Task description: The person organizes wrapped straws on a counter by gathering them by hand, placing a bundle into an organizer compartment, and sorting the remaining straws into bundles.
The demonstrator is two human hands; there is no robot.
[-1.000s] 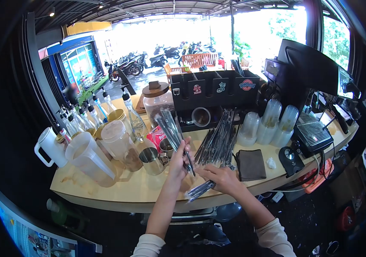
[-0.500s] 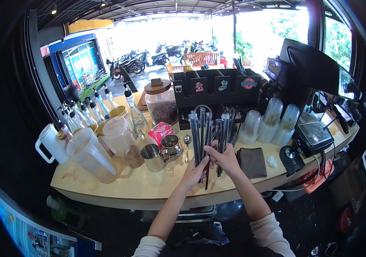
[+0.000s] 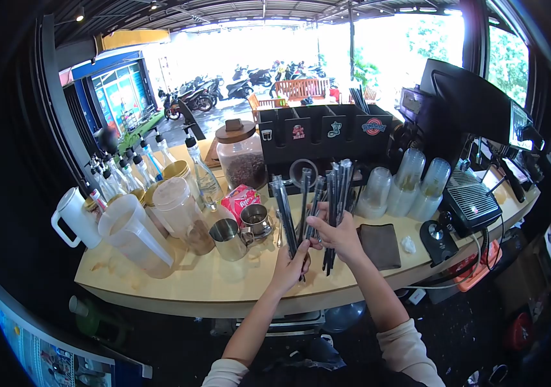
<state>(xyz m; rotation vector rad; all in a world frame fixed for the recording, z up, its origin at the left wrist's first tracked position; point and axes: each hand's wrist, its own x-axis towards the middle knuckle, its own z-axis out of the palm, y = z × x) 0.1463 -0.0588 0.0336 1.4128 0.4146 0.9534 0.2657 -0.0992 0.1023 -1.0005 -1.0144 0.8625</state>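
Black straws [image 3: 284, 209], split into bunches, are in both hands above the counter [image 3: 159, 288], none set down by either hand. The left hand [image 3: 291, 264] pinches the lower ends; the right hand [image 3: 337, 235] has thumb and fingers closed round its bunch. Dark sticks [image 3: 358, 99] (probably straws too) stand in the far rack [image 3: 314, 143]. Metal cups [image 3: 228, 240] sit left, plastic cups [image 3: 406, 190] right; the bunches partly block the rack's near side.
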